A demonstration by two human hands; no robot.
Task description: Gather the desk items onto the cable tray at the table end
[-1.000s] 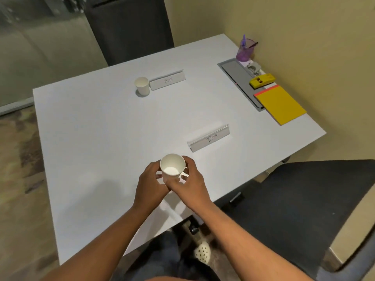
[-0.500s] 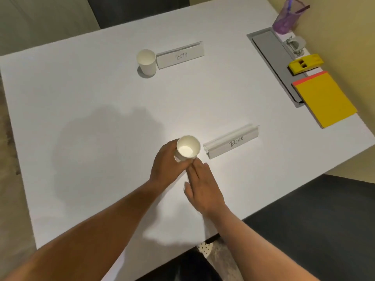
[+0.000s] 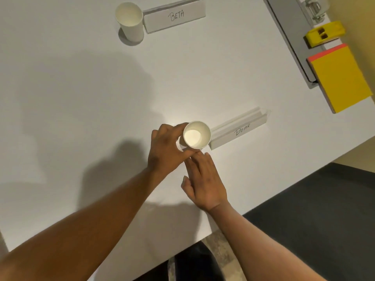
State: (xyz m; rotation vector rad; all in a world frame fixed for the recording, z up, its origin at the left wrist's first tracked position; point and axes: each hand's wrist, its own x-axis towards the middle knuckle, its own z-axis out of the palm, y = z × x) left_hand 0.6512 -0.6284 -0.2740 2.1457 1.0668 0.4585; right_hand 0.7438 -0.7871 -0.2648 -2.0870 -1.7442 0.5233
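Note:
My left hand [image 3: 165, 150] grips a white paper cup [image 3: 196, 134] that stands upright just left of the folded name card marked "DEAR" [image 3: 239, 130]. My right hand [image 3: 205, 179] lies flat on the table just below the cup, fingers straight and holding nothing. A second white paper cup [image 3: 129, 21] stands at the far side beside the name card marked "BETA" [image 3: 175, 16]. The grey cable tray [image 3: 288, 37] runs along the table's right end.
By the tray lie a yellow notepad with a red edge [image 3: 341, 80], a yellow stapler-like block [image 3: 324, 35] and a clear clip [image 3: 313, 8]. The white table [image 3: 81, 88] ends at the lower right above a dark chair seat [image 3: 314, 220].
The cup has gone from held in both hands near the table's front edge to standing beside the "DEAR" card. My right hand let go and now lies flat. The camera moved closer.

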